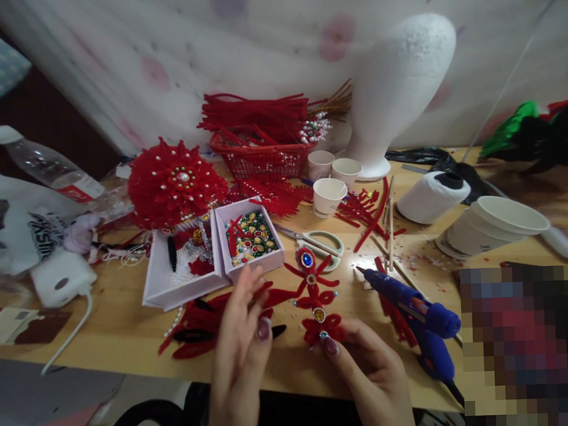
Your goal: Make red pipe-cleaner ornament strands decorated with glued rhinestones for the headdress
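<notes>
Between the thumb and fingers of my right hand (376, 374) is the lower end of a red pipe-cleaner ornament (315, 297). It stands roughly upright, with a blue gem near its top, a yellow gem lower down and a small blue one by my thumb. My left hand (244, 345) is raised just left of it, fingers stretched out and holding nothing. Behind that hand lie red and black pipe-cleaner pieces (199, 325), partly hidden. A blue glue gun (408, 302) rests on the table to the right of the ornament.
Two white boxes of beads and gems, one a bead box (252, 236), stand behind my left hand beside scissors (322, 246). Farther back are a red basket (266, 158), a beaded red flower piece (175, 182), paper cups (330, 196), thread (432, 195) and a white foam head (400, 84).
</notes>
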Tool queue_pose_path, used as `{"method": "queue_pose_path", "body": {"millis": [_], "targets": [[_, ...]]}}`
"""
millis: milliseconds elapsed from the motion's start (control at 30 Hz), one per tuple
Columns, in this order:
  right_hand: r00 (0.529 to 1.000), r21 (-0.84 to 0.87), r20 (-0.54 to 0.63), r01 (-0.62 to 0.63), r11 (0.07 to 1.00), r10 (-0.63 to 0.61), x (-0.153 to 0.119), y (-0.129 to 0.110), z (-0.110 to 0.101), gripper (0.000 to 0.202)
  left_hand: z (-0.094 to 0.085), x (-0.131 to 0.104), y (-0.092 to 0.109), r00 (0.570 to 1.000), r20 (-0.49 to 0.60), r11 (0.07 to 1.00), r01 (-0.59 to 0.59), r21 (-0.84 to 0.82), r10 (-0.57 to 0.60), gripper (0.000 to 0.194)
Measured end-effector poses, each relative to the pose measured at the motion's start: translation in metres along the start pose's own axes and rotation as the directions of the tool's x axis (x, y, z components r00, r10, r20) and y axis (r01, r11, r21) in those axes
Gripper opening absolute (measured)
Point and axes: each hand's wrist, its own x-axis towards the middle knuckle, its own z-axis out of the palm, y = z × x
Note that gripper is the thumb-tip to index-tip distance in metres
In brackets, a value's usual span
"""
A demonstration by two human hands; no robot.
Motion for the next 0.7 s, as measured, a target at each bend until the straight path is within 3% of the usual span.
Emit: {"method": "queue_pose_path", "body": {"millis": [100, 200, 367, 533, 700], "targets": [[0.999, -0.011, 0.035, 0.013, 1.000, -0.013, 0.000, 0.001, 0.000, 0.022, -0.011, 0.026, 0.018, 1.000, 0.006, 0.996, 0.015, 0.087, -0.016, 0.046], [0.990, -0.055, 0.131, 0.061, 0.997, -0.053, 0.005, 0.004, -0.006, 0.019, -0.014, 0.045, 0.032, 0.992, 0.122, 0.984, 0.007, 0.180, -0.030, 0.040], [0.946, -0.113, 0.314, 0.123, 0.986, -0.082, 0.013, 0.009, -0.016, 0.016, -0.005, 0.055, 0.029, 0.977, 0.209, 0.974, -0.022, 0.227, -0.027, 0.031], [0.940, -0.138, 0.331, 0.133, 0.981, -0.081, 0.010, 0.007, -0.017, 0.016, -0.004, 0.062, 0.025, 0.970, 0.238, 0.972, -0.004, 0.235, -0.054, 0.024], [0.960, -0.153, 0.271, 0.117, 0.981, -0.072, 0.009, 0.005, -0.014, 0.021, -0.004, 0.068, 0.026, 0.974, 0.215, 0.980, 0.033, 0.199, -0.077, 0.018]]}}
